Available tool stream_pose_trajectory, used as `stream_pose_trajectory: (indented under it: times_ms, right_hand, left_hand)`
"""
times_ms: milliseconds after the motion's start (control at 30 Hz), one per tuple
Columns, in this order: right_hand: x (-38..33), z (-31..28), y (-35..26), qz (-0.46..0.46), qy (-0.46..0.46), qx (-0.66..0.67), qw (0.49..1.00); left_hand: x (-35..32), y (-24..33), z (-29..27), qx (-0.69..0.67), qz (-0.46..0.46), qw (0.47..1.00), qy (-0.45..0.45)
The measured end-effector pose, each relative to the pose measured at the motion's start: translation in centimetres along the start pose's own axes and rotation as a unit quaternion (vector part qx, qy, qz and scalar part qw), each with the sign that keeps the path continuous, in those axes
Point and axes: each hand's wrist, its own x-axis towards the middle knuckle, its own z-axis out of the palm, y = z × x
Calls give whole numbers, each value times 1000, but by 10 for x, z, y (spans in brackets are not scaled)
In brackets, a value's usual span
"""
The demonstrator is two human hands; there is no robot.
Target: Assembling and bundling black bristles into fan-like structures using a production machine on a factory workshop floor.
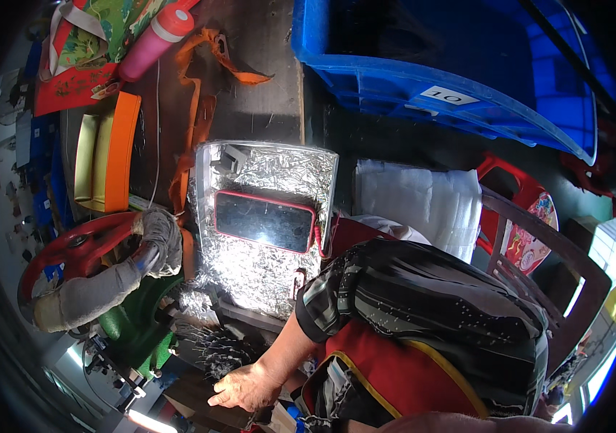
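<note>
My right hand reaches down at the bottom centre, from a black patterned sleeve. Its fingers are bent inward and drawn together, and whatever they hold is hidden from here. Just beyond it lies a dark, bristly heap of small scraps. A brown board or carton is beneath and beside the fingers. Above the hand, a phone with a red case lies on a crinkled silver foil surface. My left hand does not show.
At the left stands a green machine with a red handwheel partly wrapped in cloth. An orange box, a pink bottle and orange straps lie beyond. A blue crate stands at upper right, a chair at right.
</note>
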Motion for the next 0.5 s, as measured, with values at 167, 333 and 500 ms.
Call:
stream_pose_trajectory:
  times_ms: [167, 333, 500]
  right_hand:
    - [9, 2, -3, -23, 42, 19, 999]
    - [46, 38, -23, -138, 256, 232, 928]
    - [16, 142, -56, -118, 277, 951, 76]
  left_hand:
    - [1, 3, -1, 7, -6, 1000, -21]
    - [-17, -4, -18, -3, 12, 999, -46]
    - [-8, -19, -21, 7, -8, 997, -80]
